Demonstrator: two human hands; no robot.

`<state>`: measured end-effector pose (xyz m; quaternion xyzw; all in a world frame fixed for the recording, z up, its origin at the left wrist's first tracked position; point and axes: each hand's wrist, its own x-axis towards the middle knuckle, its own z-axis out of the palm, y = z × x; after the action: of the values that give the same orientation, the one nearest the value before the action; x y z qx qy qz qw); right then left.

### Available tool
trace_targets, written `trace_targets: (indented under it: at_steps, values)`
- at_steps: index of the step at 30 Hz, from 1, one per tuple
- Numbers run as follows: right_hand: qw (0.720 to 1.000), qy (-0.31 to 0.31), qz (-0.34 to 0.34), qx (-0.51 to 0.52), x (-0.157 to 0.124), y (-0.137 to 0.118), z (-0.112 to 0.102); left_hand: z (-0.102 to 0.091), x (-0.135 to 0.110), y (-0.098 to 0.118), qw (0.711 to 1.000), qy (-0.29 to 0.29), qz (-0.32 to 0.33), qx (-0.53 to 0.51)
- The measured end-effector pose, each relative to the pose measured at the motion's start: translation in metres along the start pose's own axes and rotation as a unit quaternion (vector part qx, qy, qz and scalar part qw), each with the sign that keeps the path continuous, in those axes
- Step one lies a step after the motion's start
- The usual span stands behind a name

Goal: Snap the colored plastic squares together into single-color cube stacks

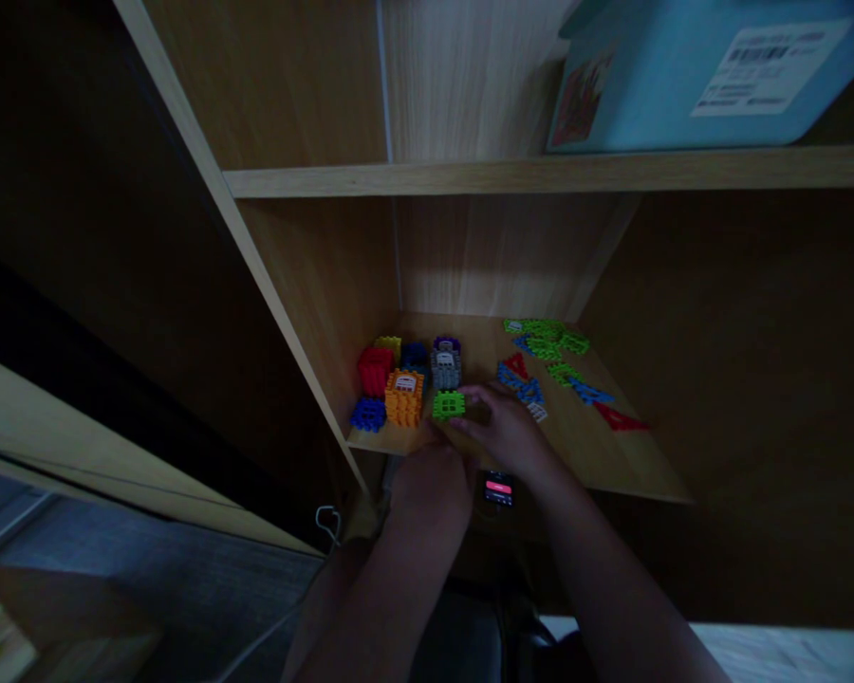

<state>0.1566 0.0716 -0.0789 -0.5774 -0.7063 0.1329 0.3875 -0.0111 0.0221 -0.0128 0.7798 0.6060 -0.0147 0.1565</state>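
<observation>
A green square toy building piece (pixel 448 405) with a grid window stands over the shelf's front, and my right hand (pixel 499 423) pinches its right side. Just below it is my left hand (pixel 434 482), curled, its fingers mostly hidden behind its back; I cannot see what it holds. Left of the green piece sits an orange block stack (pixel 404 398), with a blue piece (pixel 368 415) and a red stack (pixel 376 371) beside it. Behind the green piece stands a grey stack (pixel 446 365). Yellow (pixel 388 345) and dark blue (pixel 414 357) stacks are further back.
Loose green pieces (pixel 545 339), blue triangles (pixel 530 391) and a long red triangle (pixel 621 418) lie right of my hand. A lit phone (pixel 498 488) is below the shelf edge. A light-blue bin (pixel 683 85) stands on the upper shelf (pixel 470 177).
</observation>
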Motion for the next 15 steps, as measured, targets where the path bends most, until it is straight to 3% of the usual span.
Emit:
trace_targets:
  at_steps: [5, 15]
  values:
    - [0.999, 0.001, 0.007, -0.036, 0.0002, -0.0014, 0.0019, -0.0002, -0.0004, -0.0005, 1.0, -0.01, 0.012, 0.01]
    - [0.999, -0.015, -0.015, -0.045, -0.0003, 0.0016, 0.0008, 0.0043, 0.005, -0.0078, 1.0, 0.022, 0.013, -0.002]
